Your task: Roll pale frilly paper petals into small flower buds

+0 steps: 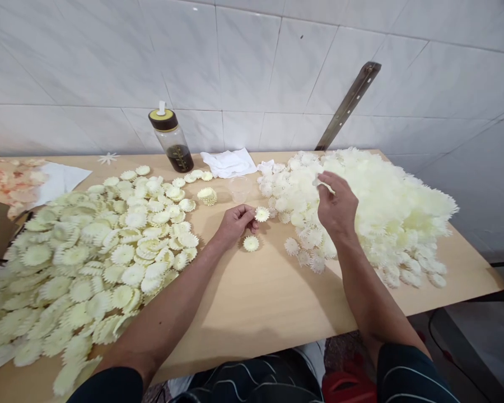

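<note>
My left hand (237, 223) is closed near the middle of the table, pinching a small cream-coloured artificial flower (262, 214) by its edge. Just below it, a second loose flower piece (251, 243) lies flat on the wood. My right hand (338, 202) is raised over the left side of a big heap of pale, frilly petal pieces (397, 196). Its thumb and fingertips are pressed together; a small whitish bit shows at the tips, too blurred to name. To the left spreads a wide pile of cream flower discs (109, 246).
A bottle of dark liquid (172, 140) stands by the tiled wall, with a white tissue (229, 163) beside it. In front are a clear shallow dish (240, 189) and a small flower stack (207, 196). A metal strip (348, 106) leans on the wall. Peach petals (10, 179) lie far left.
</note>
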`<state>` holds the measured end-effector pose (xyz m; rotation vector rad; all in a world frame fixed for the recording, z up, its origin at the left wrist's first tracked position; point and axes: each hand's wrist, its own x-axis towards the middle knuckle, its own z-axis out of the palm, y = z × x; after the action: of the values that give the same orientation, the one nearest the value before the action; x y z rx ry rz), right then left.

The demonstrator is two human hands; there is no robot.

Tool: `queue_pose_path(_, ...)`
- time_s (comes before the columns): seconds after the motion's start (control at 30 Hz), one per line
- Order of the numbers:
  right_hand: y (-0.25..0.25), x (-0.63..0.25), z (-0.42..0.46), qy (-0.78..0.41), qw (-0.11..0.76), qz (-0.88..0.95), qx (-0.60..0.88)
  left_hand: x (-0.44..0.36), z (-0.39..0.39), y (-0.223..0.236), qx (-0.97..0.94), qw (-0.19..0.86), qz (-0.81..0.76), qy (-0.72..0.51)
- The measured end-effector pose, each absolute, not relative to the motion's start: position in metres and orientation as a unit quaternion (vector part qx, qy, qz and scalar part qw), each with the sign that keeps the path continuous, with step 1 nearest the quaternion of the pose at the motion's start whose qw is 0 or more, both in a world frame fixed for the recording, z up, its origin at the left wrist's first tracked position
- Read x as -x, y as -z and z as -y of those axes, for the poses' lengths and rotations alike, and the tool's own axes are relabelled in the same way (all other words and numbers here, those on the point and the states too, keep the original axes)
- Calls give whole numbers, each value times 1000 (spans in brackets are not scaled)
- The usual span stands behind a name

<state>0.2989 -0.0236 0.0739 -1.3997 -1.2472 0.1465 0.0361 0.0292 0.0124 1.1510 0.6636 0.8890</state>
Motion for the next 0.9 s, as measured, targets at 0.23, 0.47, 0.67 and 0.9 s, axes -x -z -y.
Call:
queue_pose_path(0.23, -75, -302, 27, 162, 471, 595, 630, -39, -29, -9, -506, 703, -306, -396)
queue_pose_path(0.47, -62, -231, 34, 55, 465, 729, 499, -39, -30, -8, -509, 703, -306, -391)
queue_pose_path(0.67, -37, -222, 30, 50, 453, 737, 500, -35, -29, -12, -491, 739, -277, -370)
queue_pose_path(0.9, -29, -218, 25, 50, 452, 737, 500, -29, -32, -14, -438, 782, -275, -347)
